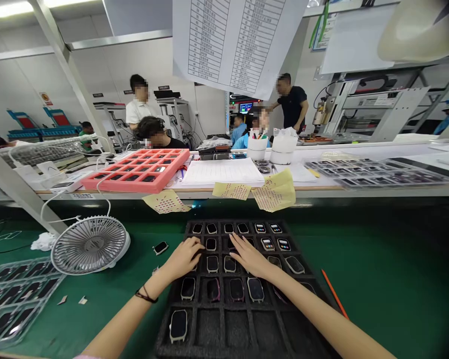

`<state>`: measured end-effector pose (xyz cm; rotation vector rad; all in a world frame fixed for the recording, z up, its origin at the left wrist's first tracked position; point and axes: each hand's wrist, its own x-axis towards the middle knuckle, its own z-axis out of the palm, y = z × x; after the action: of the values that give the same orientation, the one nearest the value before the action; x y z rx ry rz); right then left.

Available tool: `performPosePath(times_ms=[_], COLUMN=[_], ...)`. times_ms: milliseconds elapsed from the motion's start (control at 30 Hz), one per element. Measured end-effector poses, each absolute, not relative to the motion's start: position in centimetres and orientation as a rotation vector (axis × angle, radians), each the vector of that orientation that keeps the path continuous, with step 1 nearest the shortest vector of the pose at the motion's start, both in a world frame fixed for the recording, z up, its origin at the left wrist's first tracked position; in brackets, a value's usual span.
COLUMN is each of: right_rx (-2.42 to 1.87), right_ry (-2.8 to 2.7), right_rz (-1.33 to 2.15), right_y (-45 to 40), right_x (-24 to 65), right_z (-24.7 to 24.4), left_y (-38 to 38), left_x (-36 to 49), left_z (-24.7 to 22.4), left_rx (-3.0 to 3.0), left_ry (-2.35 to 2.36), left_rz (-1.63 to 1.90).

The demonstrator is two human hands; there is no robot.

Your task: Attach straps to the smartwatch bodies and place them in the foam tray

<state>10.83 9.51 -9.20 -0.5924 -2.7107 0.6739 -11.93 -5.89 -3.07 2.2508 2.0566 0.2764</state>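
A black foam tray [236, 324] lies in front of me, its square pockets holding several watch faces with metal frames. My left hand [185, 257] rests over the tray's left edge near the second row, fingers slightly bent and apart; whatever lies under them is hidden. My right hand [249, 257] reaches across the tray with its fingers stretched out, the fingertips on or just above a watch [231, 242] in the second row. Between the hands sits another watch face [211, 244] in its pocket. Toward the right, a few watches such as this one [268, 244] have lit screens.
A single watch [160, 248] lies on the green mat [134, 309], left of the tray. Further left are a white fan [93, 245] and a clear tray of dark screens [20, 299]. An orange stick [335, 293] lies right. A shelf behind carries a pink tray [138, 172].
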Motion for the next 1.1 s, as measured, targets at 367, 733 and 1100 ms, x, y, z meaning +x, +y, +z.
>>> performPosePath(times_ms=[367,733,1100], right_rx=[-0.558,-0.609,-0.842], right_ry=[-2.833,-2.661,-2.378], right_rz=[0.649,1.112,1.259], right_y=[8.0,0.0,-2.2], right_x=[11.1,17.9,20.9], right_z=[-7.1,-3.2,-6.9], left_y=[-7.4,-7.1,-3.9], left_x=[-13.5,-12.5,-8.1], left_z=[-1.9,-1.6,-2.1], left_rx=[2.109,2.113,2.118], left_ry=[2.014,2.016,1.804], left_rz=[0.043,0.442,0.262])
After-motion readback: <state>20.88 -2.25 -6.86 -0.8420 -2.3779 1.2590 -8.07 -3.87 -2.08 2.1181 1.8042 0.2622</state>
